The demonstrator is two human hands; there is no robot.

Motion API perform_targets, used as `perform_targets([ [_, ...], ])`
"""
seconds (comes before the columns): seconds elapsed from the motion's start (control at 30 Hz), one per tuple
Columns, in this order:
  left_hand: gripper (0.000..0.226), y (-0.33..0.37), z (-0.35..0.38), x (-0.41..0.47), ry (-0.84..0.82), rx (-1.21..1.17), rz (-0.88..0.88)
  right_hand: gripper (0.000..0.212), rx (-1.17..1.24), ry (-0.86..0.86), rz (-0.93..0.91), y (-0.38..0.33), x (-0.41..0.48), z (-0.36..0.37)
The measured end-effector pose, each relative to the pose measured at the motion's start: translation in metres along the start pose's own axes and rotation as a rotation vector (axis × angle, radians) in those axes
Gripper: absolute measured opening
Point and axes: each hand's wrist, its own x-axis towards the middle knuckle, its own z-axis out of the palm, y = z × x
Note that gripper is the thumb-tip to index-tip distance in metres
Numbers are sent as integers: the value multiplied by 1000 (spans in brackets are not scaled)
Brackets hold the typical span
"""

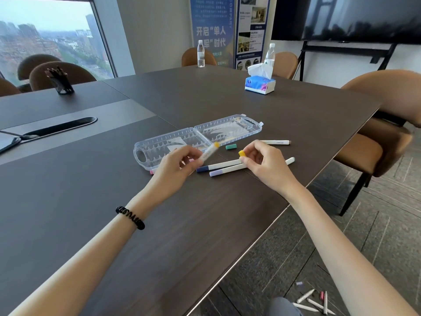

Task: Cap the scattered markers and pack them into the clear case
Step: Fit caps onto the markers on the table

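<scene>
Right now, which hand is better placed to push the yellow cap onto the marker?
Right. The right hand pinches the yellow cap close to the yellow-ended marker, which the left hand grips and can probably just hold steady.

At mid-frame a glossy, see-through plastic case [198, 139] lies on a matt, dark wood-grain table [205, 224], beside smooth white plastic markers [227, 167].

Left hand [176, 166] grips a marker [209, 152]; right hand [262, 164] pinches its yellow cap [241, 153].
</scene>
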Motion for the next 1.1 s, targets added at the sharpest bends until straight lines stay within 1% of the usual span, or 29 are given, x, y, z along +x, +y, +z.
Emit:
perform_targets([
  [0.07,12,3,1,3,17,-211,-145,7,130,-31,51,-5,-1,2],
  [0.17,19,6,7,2,26,-435,-253,9,257,-77,82,-9,-2,5],
  [0.3,23,5,13,-3,79,-617,-294,12,387,-130,122,-8,-4,5],
  [0.47,22,4,13,-5,134,-804,-277,11,519,-151,138,-8,-7,6],
  [0.57,26,2,13,-4,149,-839,-280,10,582,-156,154,-9,-10,7],
  [0.67,30,2,14,-4,157,-860,-279,10,574,-185,151,-9,-11,10],
  [0.83,21,4,15,-6,142,-881,-268,12,556,-198,147,-9,-10,13],
  [1.1,16,3,15,-7,128,-899,-268,13,542,-213,143,-11,-10,18],
])
